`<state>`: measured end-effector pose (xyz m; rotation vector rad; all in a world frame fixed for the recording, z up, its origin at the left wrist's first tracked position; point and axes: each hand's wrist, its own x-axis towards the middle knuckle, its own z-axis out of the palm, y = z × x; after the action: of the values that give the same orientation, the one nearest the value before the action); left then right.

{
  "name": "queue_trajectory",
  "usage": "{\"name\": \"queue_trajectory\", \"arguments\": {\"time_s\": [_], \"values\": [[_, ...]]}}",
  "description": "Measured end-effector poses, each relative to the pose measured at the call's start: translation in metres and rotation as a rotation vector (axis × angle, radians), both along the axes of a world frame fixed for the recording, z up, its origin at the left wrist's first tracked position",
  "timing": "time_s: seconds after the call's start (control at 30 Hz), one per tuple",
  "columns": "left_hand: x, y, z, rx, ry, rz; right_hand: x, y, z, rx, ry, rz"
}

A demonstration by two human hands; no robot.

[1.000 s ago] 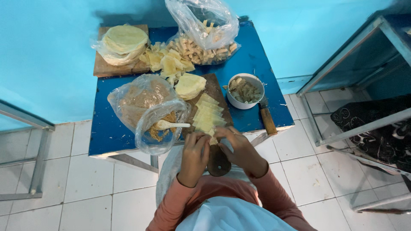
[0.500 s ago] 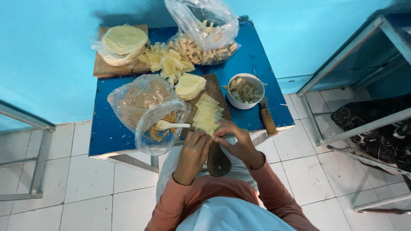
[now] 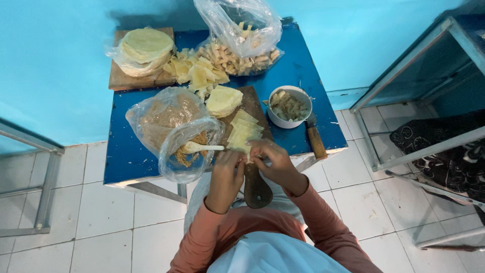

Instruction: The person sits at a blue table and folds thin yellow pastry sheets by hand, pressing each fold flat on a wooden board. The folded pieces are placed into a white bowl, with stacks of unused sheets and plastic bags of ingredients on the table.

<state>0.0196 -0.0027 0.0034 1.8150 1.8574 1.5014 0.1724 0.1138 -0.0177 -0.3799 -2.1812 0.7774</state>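
Both hands meet at the near edge of the blue table; the left hand and the right hand are pressed together, fingertips pinching 1 small pale wrapper piece between them; it sits just past the near end of the wooden cutting board, whose handle hangs below the hands. A fanned row of cut wrapper strips lies on the board touching the fingers; a stack of round wrappers sits at the board's far end.

To fold well, the edges likely need to line up before the pinch closes, and pressure should stay light, since the sheet looks thin and could tear; filling seems best kept away from the seam. The open plastic bag of brown filling with its white spoon lies just left of the hands, within easy reach; the white bowl and a wooden-handled knife stand to the right, clear of the work.
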Motion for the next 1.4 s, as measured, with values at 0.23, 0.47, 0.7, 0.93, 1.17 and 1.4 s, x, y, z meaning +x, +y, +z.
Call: {"name": "queue_trajectory", "arguments": {"time_s": [0.23, 0.47, 0.7, 0.93, 1.17, 1.4], "values": [[-0.004, -0.003, -0.001, 0.049, 0.052, -0.008, 0.005, -0.004, 0.017, 0.146, -0.067, 0.089], [-0.003, -0.005, -0.004, 0.034, 0.083, -0.026, 0.0, 0.013, 0.017, -0.023, -0.12, 0.169], [-0.011, 0.002, 0.001, 0.017, 0.071, 0.019, -0.013, 0.028, 0.014, 0.062, -0.178, 0.083], [-0.008, 0.006, 0.008, 0.018, 0.146, 0.145, -0.011, 0.015, 0.017, 0.293, -0.16, -0.022], [-0.01, 0.006, 0.006, -0.03, 0.169, 0.135, -0.009, 0.005, 0.028, 0.388, -0.127, -0.029], [-0.007, 0.004, 0.009, -0.012, 0.222, 0.18, -0.019, 0.001, 0.028, 0.436, -0.176, -0.146]]}}
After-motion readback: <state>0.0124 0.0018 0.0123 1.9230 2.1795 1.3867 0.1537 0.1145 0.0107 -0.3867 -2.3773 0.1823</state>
